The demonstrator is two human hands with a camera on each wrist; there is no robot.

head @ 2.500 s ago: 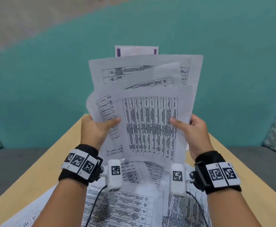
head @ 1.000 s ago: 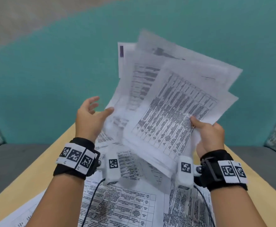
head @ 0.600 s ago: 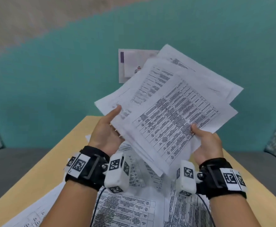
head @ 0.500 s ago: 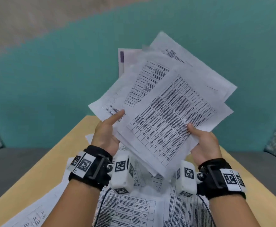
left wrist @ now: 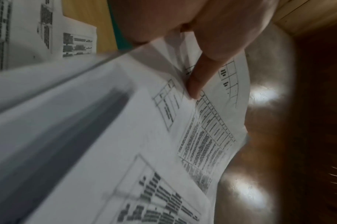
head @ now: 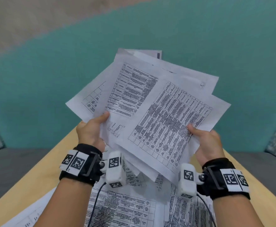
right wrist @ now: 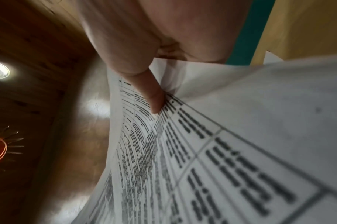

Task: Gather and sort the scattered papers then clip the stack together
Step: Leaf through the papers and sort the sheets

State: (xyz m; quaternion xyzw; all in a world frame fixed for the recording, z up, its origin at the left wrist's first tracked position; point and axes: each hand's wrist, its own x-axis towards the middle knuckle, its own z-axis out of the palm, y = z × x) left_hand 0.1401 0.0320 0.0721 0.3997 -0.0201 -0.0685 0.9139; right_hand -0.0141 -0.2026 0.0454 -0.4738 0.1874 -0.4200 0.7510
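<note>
Head view: both hands (head: 91, 131) (head: 206, 143) pinch thin, fanned papers (head: 158, 112).

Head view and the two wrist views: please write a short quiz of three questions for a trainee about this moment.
1. True or false: the held papers are squared into a neat stack.
2. Which hands grip them? A) left only B) right only C) both
3. Fill in: more printed sheets lie on the ____ table.

Key: 1 false, they are fanned out. 2 C, left hand and right hand, thumbs on top. 3 wooden.
</note>
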